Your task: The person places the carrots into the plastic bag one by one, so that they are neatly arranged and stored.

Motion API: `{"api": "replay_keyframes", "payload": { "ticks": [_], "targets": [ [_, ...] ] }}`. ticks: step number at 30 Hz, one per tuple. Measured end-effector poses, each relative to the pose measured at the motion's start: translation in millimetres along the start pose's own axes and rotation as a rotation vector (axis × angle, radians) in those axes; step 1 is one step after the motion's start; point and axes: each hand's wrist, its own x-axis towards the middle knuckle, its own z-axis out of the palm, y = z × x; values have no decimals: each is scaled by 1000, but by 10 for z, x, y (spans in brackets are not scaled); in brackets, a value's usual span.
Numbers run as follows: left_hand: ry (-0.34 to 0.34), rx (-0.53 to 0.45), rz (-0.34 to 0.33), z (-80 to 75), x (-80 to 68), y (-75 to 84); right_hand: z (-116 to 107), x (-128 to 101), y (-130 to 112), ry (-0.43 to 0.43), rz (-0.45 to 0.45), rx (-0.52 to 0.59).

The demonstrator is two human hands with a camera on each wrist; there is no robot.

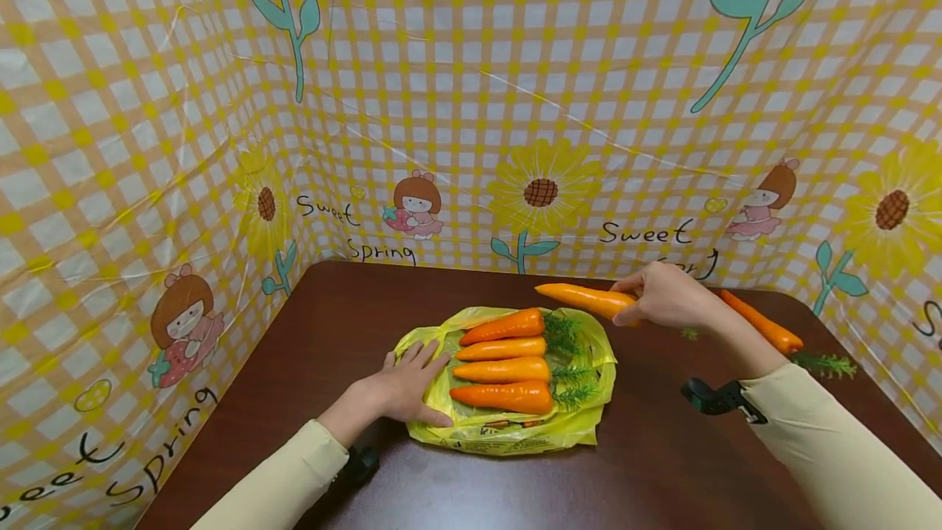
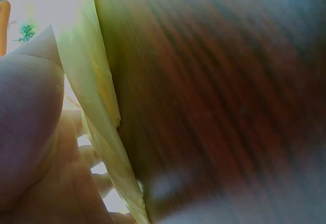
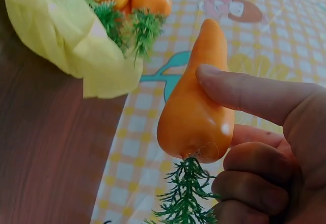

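Observation:
My right hand pinches an orange carrot near its thick end, above the back right edge of a yellow plastic bag. In the right wrist view the thumb presses on the held carrot, and its green leafy top hangs below. Several carrots lie side by side on the bag, tips to the left, among them a front carrot. My left hand rests with spread fingers on the bag's left edge. The left wrist view shows the palm beside the bag's thin yellow film.
Another carrot with a green top lies on the dark brown table at the right, partly behind my right forearm. A checked sheet with sunflowers hangs around the table's back and sides. Black straps sit at the wrists.

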Motion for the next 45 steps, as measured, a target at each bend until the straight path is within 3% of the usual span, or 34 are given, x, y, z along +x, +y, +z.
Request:
{"api": "replay_keyframes", "payload": {
  "ticks": [16,25,45],
  "targets": [
    [-9,3,-16,-29,-6,-16,250,221,-433,-75,-109,-58],
    [-6,-18,-8,-15,0,-5,387,273,-633,-109,-83,-94],
    [7,-22,13,7,5,-3,649,344,-848,-87,-153,-204]
  ]
}}
